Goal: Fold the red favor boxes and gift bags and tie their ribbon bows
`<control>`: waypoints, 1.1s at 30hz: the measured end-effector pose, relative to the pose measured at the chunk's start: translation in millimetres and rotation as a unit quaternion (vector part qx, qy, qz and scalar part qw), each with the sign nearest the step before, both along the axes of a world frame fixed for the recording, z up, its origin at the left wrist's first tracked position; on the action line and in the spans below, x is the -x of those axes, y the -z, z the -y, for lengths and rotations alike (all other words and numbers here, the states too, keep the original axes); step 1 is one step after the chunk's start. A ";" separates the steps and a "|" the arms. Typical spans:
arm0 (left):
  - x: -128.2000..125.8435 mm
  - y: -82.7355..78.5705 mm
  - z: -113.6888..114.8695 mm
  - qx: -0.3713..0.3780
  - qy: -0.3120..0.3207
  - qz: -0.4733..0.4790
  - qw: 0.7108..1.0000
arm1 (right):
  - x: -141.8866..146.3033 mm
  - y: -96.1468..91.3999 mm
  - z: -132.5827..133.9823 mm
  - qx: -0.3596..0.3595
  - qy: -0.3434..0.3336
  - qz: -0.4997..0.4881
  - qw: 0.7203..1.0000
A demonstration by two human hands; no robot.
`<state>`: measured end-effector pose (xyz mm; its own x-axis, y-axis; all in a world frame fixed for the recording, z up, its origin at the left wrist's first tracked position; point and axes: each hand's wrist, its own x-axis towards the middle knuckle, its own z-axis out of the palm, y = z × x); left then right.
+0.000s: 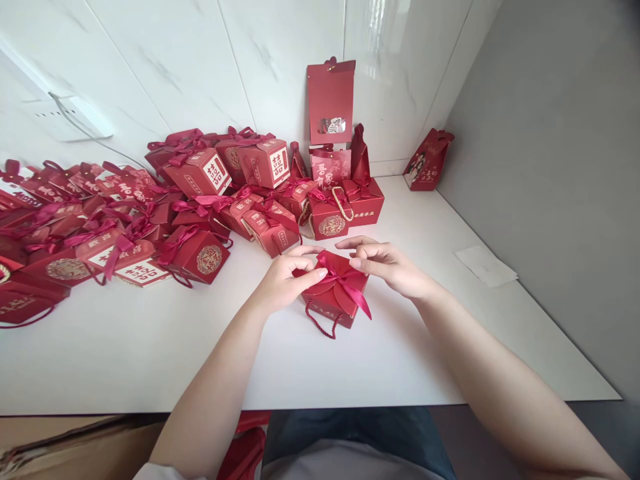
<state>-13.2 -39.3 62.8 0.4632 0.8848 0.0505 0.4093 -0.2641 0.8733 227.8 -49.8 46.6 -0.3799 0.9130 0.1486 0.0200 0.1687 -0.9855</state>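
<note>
A red gift box [330, 303] with a twisted rope handle stands on the white table in front of me. A crimson satin ribbon [357, 298] is tied in a bow over its folded top, one tail hanging past the near right edge. My left hand [287, 280] is at the box's left side, its thumb and fingers closed at the left part of the bow. From the right, my right hand [393, 267] reaches to the bow, thumb and a bent finger pinched at its right edge, another finger stretched out. Part of the bow is hidden by my fingertips.
Many red boxes with ribbon bows [195, 257] are heaped on the left and along the wall. A tall opened red box [330, 100] stands at the back. Another red packet [429, 160] is in the far right corner, and a white paper [485, 265] lies right.
</note>
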 end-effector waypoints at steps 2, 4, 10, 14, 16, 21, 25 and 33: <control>0.8 -0.1 -0.4 -0.001 0.000 -0.006 1.000 | 0.8 2.1 -1.7 0.012 0.006 0.006 1.000; 1.3 -1.1 -0.3 0.006 0.001 -0.011 1.000 | 1.8 4.7 -3.6 0.032 0.003 0.004 0.999; 8.3 -8.3 -1.5 0.066 0.038 -0.013 0.997 | 3.1 8.6 -5.9 0.037 -0.003 -0.012 0.999; 21.8 -10.9 -7.3 0.127 0.096 -0.028 0.987 | 1.5 6.8 -5.9 0.027 0.006 -0.001 1.000; 26.9 -10.9 -9.8 0.149 0.121 -0.034 0.981 | 0.9 5.7 -5.6 0.022 0.023 0.003 0.999; 26.9 -11.5 -9.7 0.133 0.090 -0.057 0.985 | 1.1 3.0 -3.5 0.014 0.004 0.023 1.000; 23.5 -10.8 -8.3 0.125 0.096 -0.078 0.984 | 1.5 1.5 -2.2 0.017 0.004 0.024 1.000; 26.5 -15.0 -9.6 0.164 0.175 -0.107 0.965 | -2.6 3.1 -4.2 0.023 0.012 0.028 0.999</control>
<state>-39.7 -29.7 77.7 0.7056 0.6241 -0.3357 0.5253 -0.1427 0.8389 230.4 -45.6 43.6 -0.3645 0.9273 0.0852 0.0791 0.1220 -0.9894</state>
